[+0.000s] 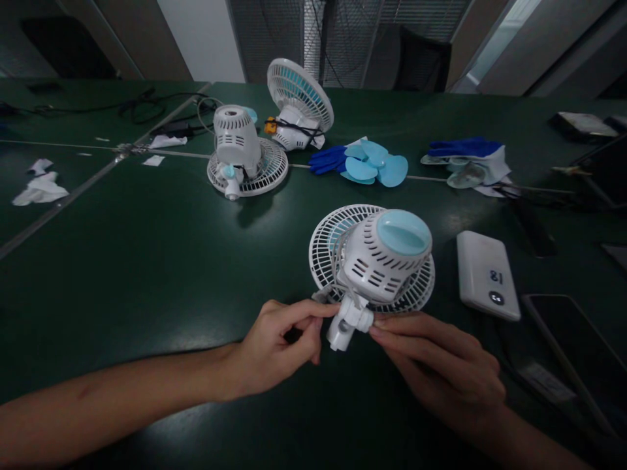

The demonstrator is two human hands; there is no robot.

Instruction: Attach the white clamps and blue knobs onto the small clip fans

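A small white fan [377, 267] lies grille-down on the table in front of me, its motor housing with a light blue cap facing up. A white pivot joint [345, 320] sticks out from the housing toward me. My left hand [284, 336] is closed at the left side of this joint, index fingertip against it; what lies between thumb and finger is partly hidden. From the right, my right hand [441, 359] pinches the round white knob [365, 320] on the joint between thumb and fingers.
Two more fans, one grille-down [238, 143] and one tilted up [298, 104], stand farther back. Behind are light blue fan blades [375, 163], blue gloves [328, 158] and more gloves [467, 160]. At right lie a white power bank [487, 274] and a dark phone-like slab [573, 346].
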